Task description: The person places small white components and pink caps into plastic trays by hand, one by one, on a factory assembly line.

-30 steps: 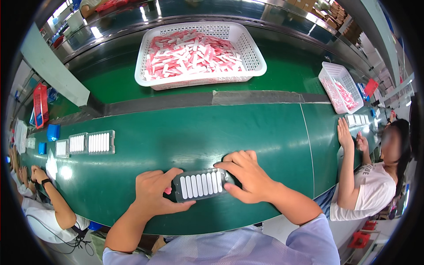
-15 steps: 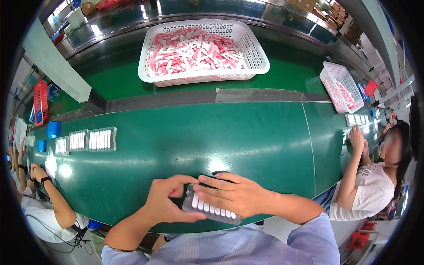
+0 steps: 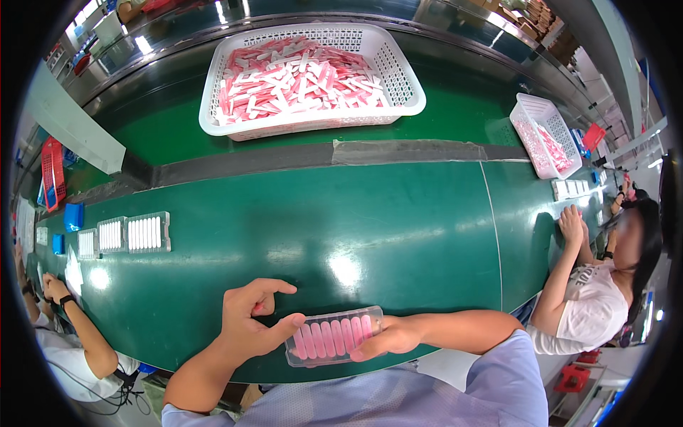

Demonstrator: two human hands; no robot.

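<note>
A clear plastic case (image 3: 331,337) holds a row of several pink sticks with rounded ends, just above the table's near edge. My right hand (image 3: 391,336) grips its right end, thumb on top and the other fingers underneath. My left hand (image 3: 250,318) is at the opposite end: the thumb tip meets the upper left corner, while the index finger points away to the right and the remaining fingers curl. Nothing is pinched between my left thumb and index finger.
A white perforated basket (image 3: 313,122) heaped with pink and white sticks stands beyond a dark rail (image 3: 284,158). Filled clear cases (image 3: 149,233) lie at left by a blue block (image 3: 74,217). Co-workers sit on both sides; a smaller basket (image 3: 544,135) is at right.
The case has been turned over or round, showing pink instead of white. My right hand shifted from its top to its right end. My left hand loosened, and its index finger lifted off.
</note>
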